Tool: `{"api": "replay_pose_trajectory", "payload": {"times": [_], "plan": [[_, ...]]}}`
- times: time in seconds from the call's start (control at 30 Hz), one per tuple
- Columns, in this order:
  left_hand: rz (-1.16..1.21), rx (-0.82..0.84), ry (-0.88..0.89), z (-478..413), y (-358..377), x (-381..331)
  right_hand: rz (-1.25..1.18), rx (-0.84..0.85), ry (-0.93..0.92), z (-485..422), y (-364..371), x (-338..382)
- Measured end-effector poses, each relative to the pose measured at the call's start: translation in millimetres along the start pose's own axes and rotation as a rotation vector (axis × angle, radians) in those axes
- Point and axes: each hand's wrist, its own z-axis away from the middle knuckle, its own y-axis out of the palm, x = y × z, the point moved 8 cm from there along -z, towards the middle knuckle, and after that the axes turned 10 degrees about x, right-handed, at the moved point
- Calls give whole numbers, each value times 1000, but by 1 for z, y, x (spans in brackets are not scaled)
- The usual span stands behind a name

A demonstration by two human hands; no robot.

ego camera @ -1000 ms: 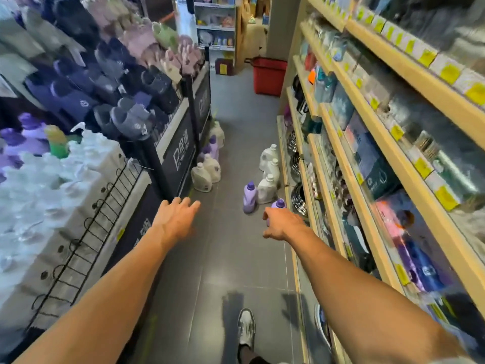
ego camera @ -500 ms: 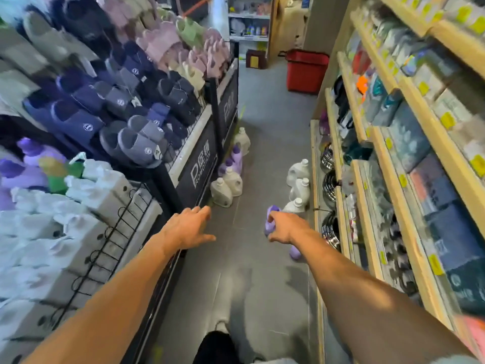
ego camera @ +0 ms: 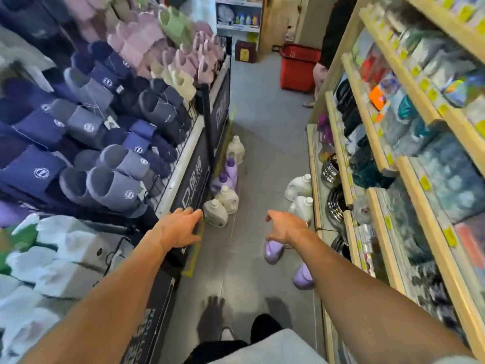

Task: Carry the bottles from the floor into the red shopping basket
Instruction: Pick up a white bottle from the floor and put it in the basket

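Right hand [ego camera: 283,228] is out front, fingers hooked downward like a claw over the top of a purple bottle [ego camera: 273,250]. They seem to meet its top, but whether they truly carry its weight I cannot tell from here. Best play: close thumb and fingers firmly round the neck or handle before striding on, and keep the bottle hanging upright and close in. Left hand [ego camera: 181,227] reaches ahead with fingers straight and spread, holding nothing, just short of a white bottle [ego camera: 215,214] at the foot of the slipper rack [ego camera: 110,158]. That looks like a natural second pick, so both hands arrive loaded. The red shopping basket [ego camera: 298,72] stands well down the aisle on the floor [ego camera: 262,122], by the end of the right-hand shelf [ego camera: 367,195]. The lane is narrow: more bottles [ego camera: 231,170], white and purple, line the left side, two white ones [ego camera: 299,186] sit against the shelf base, and a second purple bottle [ego camera: 303,279] sits by the right forearm, so the feet need care. A person [ego camera: 319,74] stands just beside the basket and may crowd the drop.
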Motion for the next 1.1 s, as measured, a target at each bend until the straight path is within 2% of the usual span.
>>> {"api": "replay_pose_trajectory", "payload": {"times": [0.3,0.37,0.63,0.8,1.0,1.1], "plan": [[-6,118,8,-151,-24,51,-8,119,27,-154,-37,-1],[25,114,-3,-185,-29,64,-23,152,6,-197,-44,0],[168,288,-66,-319,-28,109,-58,271,-48,-343,-56,15],[306,367,-44,-399,15,126,-63,340,-63,-426,-6,24],[775,312,-151,-541,141,150,-152,369,-36,-572,118,14],[953,256,-171,-618,211,164,-277,337,-31,-647,186,5]]}}
